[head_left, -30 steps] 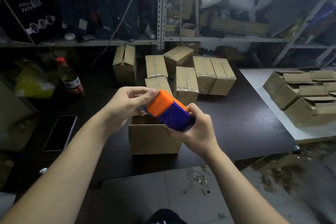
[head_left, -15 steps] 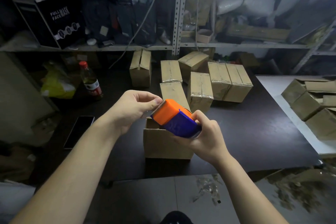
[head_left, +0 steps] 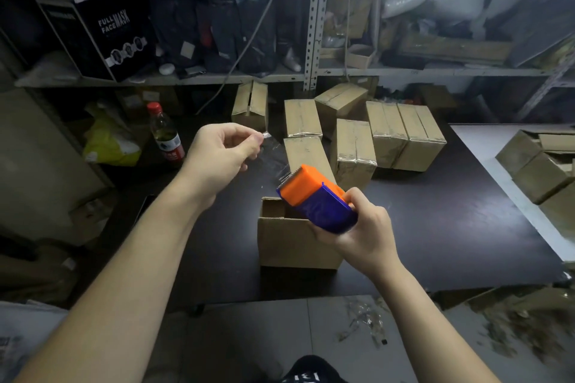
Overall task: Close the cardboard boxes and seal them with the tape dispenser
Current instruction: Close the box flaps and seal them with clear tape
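- Black tabletop carries the whole job. Metal shelving behind it is crammed and dim.
- Sealed boxes sit clustered at the far middle of the tabletop, with tape glinting along their seams. Unsealed boxes are stacked at the right edge of view, flaps loose.
- Open box stands near the front edge, right under the hands. Its top is not closed, and the inside shows at its far left corner. The rest of the top is hidden by the dispenser.
- Left hand is raised to the left of the open box. Thumb and forefinger pinch the free end of the tape, and the other fingers are loosely curled below.
- Right hand is wrapped round the blue body of the tape dispenser, with fingers curled underneath.
- The dispenser is held in the air above the open box's right side, orange toothed end pointing up and left.
- Tape is a clear strip stretched between the pinch and the teeth, touching nothing else.
- Risks, as judged:
  - Both hands are busy and the top is open, so tape laid now would bridge a gap or go on crooked. The flaps want pressing down first.
  - A free strip may sag, fold onto itself, or catch the box rim.
  - Pulling at an angle across the teeth could cut it early.
  - Glue on the fingertips may lift the end on release.
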